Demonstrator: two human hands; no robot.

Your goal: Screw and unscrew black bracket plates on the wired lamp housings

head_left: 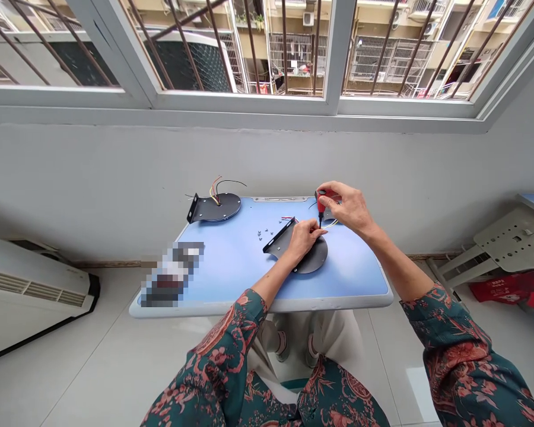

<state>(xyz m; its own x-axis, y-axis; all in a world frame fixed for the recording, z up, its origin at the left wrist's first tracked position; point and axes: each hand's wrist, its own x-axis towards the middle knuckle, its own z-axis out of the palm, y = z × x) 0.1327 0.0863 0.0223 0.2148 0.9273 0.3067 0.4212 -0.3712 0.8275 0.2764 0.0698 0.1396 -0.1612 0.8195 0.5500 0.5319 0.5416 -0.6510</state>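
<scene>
My right hand (pixel 350 205) is closed around a red-handled screwdriver (pixel 322 204), which stands upright with its tip at the far edge of a black mounting bracket (pixel 312 258). This bracket has a round plate with a straight slotted flange on its left. My left hand (pixel 304 239) lies over the plate, its fingers closed at the rim beside the screwdriver tip; what is under the fingertips is hidden. Several small screws (pixel 260 233) are scattered left of the flange. Thin wires show beyond the plate.
A second black bracket (pixel 218 207) with coloured wires lies at the blue table's (pixel 231 261) far left corner. Another bracket (pixel 330 214) is partly hidden behind my right hand. A blurred patch (pixel 171 276) covers the left front. The wall (pixel 258 160) and window stand behind.
</scene>
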